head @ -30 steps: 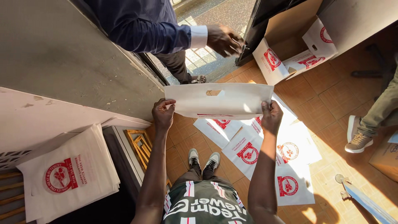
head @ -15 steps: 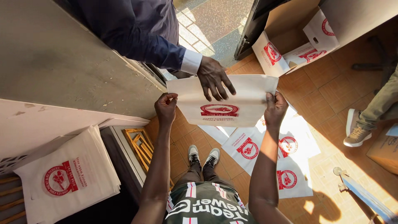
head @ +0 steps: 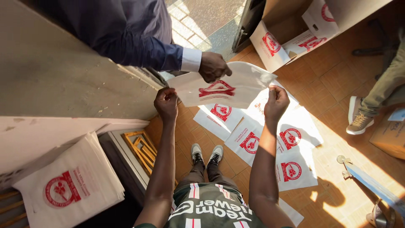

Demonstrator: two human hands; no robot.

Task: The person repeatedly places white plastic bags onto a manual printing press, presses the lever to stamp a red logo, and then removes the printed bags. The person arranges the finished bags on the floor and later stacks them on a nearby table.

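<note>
A white bag with a red round print (head: 236, 90) is held up in front of me. My left hand (head: 167, 103) grips its left edge and my right hand (head: 276, 101) grips its right edge. Another person's hand (head: 214, 67), coming out of a dark blue sleeve with a white cuff, pinches the bag's top edge near the middle. The bag tilts and sags between the three hands.
Several white printed bags (head: 291, 143) lie spread on the tiled floor. A stack of the same bags (head: 67, 190) rests at the lower left below a grey table (head: 63, 76). An open cardboard box (head: 291, 29) stands at the top right. A seated person's shoe (head: 358, 120) is at the right.
The other person's hand reached in from above and took hold of the bag's top edge. The bag turned so its red print shows, and it now tilts.
</note>
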